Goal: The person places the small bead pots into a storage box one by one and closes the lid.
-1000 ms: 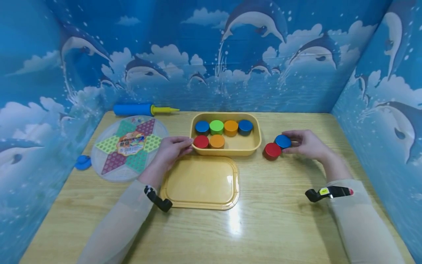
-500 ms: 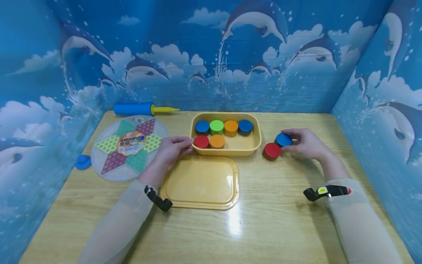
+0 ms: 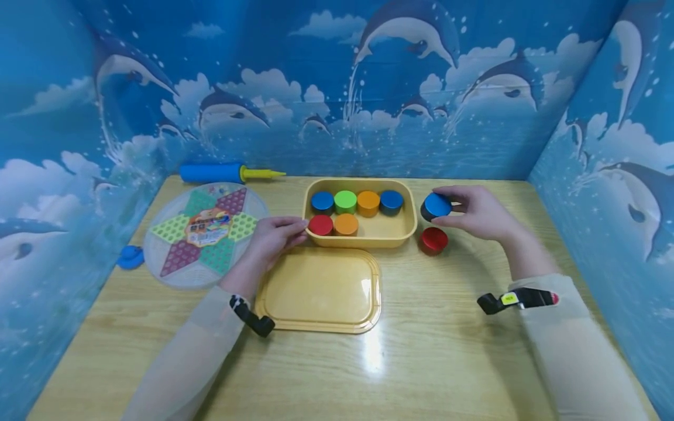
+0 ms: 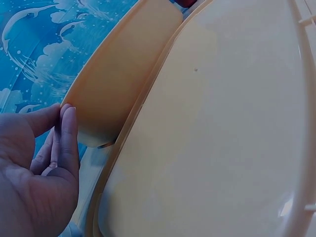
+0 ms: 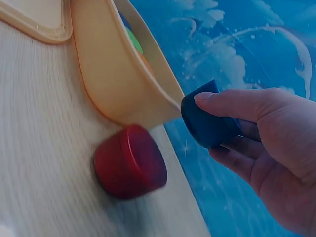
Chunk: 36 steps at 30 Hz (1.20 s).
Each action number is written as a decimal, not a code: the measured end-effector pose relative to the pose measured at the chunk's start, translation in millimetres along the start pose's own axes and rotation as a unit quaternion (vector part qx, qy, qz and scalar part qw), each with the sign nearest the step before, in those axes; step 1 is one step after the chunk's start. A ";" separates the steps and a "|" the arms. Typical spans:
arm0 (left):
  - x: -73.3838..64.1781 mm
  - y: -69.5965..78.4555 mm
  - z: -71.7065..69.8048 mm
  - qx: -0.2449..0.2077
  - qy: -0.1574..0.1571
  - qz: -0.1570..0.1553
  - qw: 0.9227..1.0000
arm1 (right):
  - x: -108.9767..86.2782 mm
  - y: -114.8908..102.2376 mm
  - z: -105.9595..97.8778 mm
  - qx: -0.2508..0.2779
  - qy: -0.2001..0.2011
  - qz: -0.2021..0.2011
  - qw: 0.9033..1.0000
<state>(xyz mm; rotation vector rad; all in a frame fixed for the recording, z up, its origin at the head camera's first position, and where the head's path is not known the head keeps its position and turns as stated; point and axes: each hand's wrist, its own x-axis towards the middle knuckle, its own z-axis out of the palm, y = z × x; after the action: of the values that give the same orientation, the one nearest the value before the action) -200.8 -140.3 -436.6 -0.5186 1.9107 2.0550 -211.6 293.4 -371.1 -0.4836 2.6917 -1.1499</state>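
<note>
My right hand [image 3: 479, 211] holds a small blue lidded tub [image 3: 437, 206] between thumb and fingers, lifted off the table beside the right end of a yellow plastic box [image 3: 363, 242]. Just in front of it on the table stands a red tub [image 3: 433, 241], also plain in the right wrist view as a short round tub [image 5: 129, 163]. At the box's left front corner, the thumb and fingers of my left hand [image 4: 44, 163] pinch the rim. Inside the box sit several tubs: blue, green [image 3: 346, 202], orange [image 3: 368, 203] and a red one [image 3: 320, 225] near the left fingertips.
The box's yellow lid [image 3: 318, 292] lies flat in front of it. To the left are a round Chinese checkers board [image 3: 174, 257], a blue pump [image 3: 210, 173] with a yellow nozzle, and a small blue object [image 3: 130, 257]. Dolphin-printed curtains [image 3: 337, 134] wall the table's back and sides.
My right hand has raised the blue tub from beside the red tub and carried it leftward and back, nearer the box. The left hand stays at the box's corner.
</note>
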 end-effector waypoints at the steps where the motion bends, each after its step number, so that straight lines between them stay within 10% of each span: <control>1: 0.4 -0.2 0.0 -0.001 0.000 -0.001 1.000 | 2.7 -3.8 2.0 0.000 -0.004 -0.005 1.000; 36: 0.3 1.0 -0.2 -0.014 -0.002 0.002 1.000 | 78.1 -44.0 85.2 -0.050 -0.166 -0.081 0.982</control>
<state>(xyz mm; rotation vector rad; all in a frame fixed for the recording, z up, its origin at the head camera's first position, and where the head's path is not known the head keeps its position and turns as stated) -201.5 -140.6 -435.9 -0.5165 1.8834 2.0873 -250.2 179.6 -400.1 -0.8440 2.4625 -0.8790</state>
